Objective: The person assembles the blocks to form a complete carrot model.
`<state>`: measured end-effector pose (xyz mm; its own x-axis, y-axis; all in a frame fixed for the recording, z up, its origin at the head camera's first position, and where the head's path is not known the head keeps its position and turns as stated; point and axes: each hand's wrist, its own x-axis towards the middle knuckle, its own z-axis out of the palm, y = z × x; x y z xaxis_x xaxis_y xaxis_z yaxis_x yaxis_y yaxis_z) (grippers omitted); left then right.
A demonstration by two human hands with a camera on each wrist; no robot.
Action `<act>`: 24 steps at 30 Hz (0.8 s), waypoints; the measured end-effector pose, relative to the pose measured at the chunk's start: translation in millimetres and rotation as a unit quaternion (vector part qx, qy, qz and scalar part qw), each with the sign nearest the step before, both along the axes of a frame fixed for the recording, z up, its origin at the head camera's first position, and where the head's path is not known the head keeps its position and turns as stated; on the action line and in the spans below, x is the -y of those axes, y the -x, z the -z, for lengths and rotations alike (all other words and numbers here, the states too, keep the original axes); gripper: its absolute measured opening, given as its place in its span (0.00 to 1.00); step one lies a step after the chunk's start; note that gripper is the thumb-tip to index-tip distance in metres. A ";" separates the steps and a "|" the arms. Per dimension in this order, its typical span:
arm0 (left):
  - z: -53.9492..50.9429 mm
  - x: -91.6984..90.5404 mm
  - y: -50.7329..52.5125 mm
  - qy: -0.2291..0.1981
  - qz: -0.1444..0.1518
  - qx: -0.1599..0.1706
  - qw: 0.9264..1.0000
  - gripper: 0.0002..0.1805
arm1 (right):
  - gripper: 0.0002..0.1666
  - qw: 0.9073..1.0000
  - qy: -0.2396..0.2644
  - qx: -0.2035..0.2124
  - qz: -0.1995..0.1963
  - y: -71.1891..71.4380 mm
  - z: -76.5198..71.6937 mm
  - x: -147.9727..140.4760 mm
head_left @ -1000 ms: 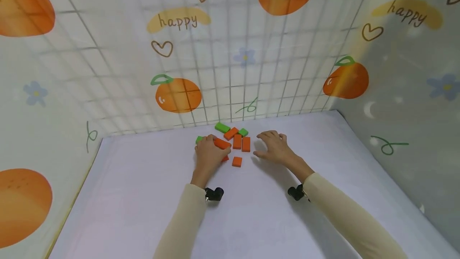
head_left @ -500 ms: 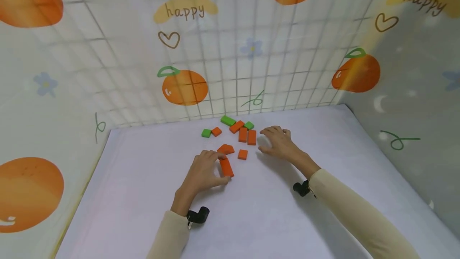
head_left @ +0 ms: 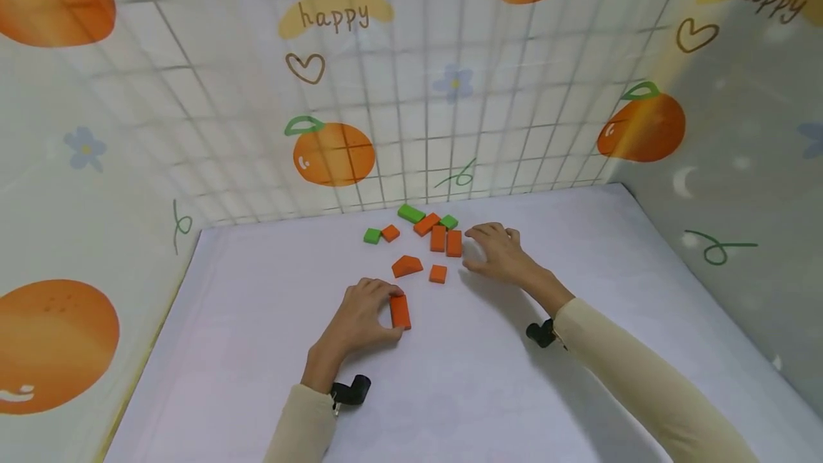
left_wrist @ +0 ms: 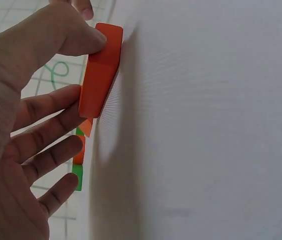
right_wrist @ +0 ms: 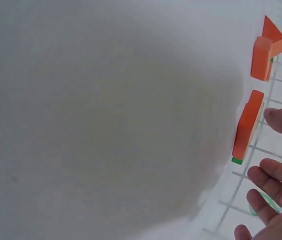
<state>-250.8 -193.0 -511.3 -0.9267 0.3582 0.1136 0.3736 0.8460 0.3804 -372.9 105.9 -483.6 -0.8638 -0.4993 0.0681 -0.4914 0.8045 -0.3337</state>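
My left hand (head_left: 360, 311) pinches an orange block (head_left: 401, 312) by its ends, nearer me than the scattered pieces on the white surface (head_left: 270, 320), its long axis pointing away, far end slightly left; my right hand (head_left: 503, 254), well apart, fingers spread, hovers beside another block (head_left: 454, 244).

The held orange block (head_left: 401, 312) looks smooth and matt, the sleeves (head_left: 643, 377) cloth.

The person's left hand (head_left: 361, 314) pinches, below centre of the head view; the right hand (head_left: 500, 254), right of centre, curves loosely.
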 end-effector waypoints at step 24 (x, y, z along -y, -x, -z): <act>29.9 19.6 -17.2 -0.221 -0.022 0.030 0.975 0.25 | 0.34 0.999 0.001 0.044 -0.014 37.9 9.4 17.4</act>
<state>-233.6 -212.7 -541.1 -0.9496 0.2475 0.1925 0.3071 0.6093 0.7311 -410.8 88.5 -493.0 -0.8525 -0.5227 -0.0060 -0.4820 0.7904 -0.3781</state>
